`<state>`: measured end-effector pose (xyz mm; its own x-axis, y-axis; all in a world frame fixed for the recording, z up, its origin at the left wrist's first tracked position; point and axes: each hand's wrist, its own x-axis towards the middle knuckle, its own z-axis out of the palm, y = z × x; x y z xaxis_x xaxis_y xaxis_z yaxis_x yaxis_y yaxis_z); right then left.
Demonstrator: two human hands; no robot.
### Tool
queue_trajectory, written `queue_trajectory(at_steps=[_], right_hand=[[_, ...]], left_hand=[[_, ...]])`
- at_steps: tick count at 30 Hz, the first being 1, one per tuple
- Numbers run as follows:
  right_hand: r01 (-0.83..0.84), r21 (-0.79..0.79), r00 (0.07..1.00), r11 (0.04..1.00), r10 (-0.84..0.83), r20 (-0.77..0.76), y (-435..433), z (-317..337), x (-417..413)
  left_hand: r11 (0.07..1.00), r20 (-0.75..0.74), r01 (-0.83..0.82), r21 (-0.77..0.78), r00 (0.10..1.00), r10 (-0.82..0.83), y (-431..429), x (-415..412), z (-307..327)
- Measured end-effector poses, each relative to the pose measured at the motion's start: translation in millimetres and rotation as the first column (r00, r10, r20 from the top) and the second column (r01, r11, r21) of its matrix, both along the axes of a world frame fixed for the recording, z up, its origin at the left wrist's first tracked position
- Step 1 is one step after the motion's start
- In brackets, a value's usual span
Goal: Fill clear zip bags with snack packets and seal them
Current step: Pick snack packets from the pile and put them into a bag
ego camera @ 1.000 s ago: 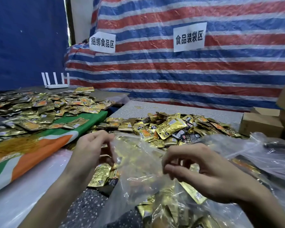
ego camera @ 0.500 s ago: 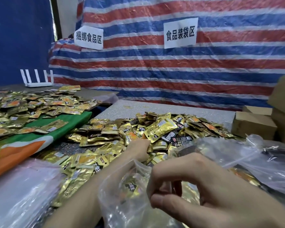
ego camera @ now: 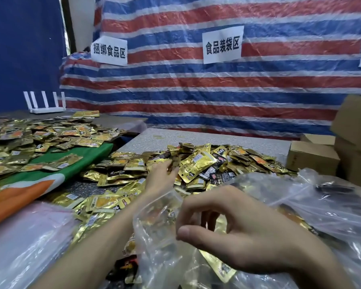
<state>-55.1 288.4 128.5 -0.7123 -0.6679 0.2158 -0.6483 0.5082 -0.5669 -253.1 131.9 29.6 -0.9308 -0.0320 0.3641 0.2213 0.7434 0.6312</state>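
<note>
**A:** Where's the bag?

**B:** Nearest me, on the near side of the pile of gold snack packets (ego camera: 198,165). My right hand (ego camera: 238,230) pinches the rim of the clear zip bag (ego camera: 154,236) between the thumb and curled fingers. The bag's mouth gapes toward the pile.

**A:** How does it look?

**B:** Crinkled and see-through, with glare on its folds. Gold and dark packets show through its wall.

**A:** And your other hand?

**B:** My left hand (ego camera: 162,176) reaches past the bag, fingers down on the near-left slope of the pile and touching packets. It's blurred there, so I can't tell whether it has closed on one.

**A:** And farther off?

**B:** Cardboard boxes (ego camera: 313,155) stand right of the pile. Behind the pile hangs a red, white and blue striped tarp (ego camera: 217,97) with a paper sign (ego camera: 222,45) on it. Far to the left of the pile, at the back, is a white router (ego camera: 46,103).
</note>
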Motion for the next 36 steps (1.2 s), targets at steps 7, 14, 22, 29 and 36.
queue_trajectory(at_steps=[7,14,22,29,36], right_hand=[[0.017,0.009,1.000,1.000,-0.017,0.001,-1.3,-0.5,4.3],[-0.042,-0.008,0.999,0.999,0.042,-0.002,-15.8,-5.4,9.4],[-0.061,-0.096,0.985,0.994,0.045,-0.166,-29.3,-10.1,15.6],[-0.048,-0.119,0.991,0.992,0.033,-0.128,-21.4,-8.0,16.0],[0.044,-0.107,0.997,0.993,-0.050,-0.053,-4.9,-5.8,9.4]], left_hand=[[0.664,-0.203,0.245,0.706,0.969,-0.142,-73.9,94.8,90.3],[0.767,-0.166,0.251,0.590,0.968,-0.189,-94.1,192.4,124.5],[0.969,-0.005,0.078,0.236,0.997,-0.079,-80.7,212.9,98.1],[0.944,0.058,0.279,0.173,0.954,-0.293,-81.6,213.2,92.3],[0.855,-0.093,0.306,0.418,0.951,-0.295,-69.3,164.2,84.9]])
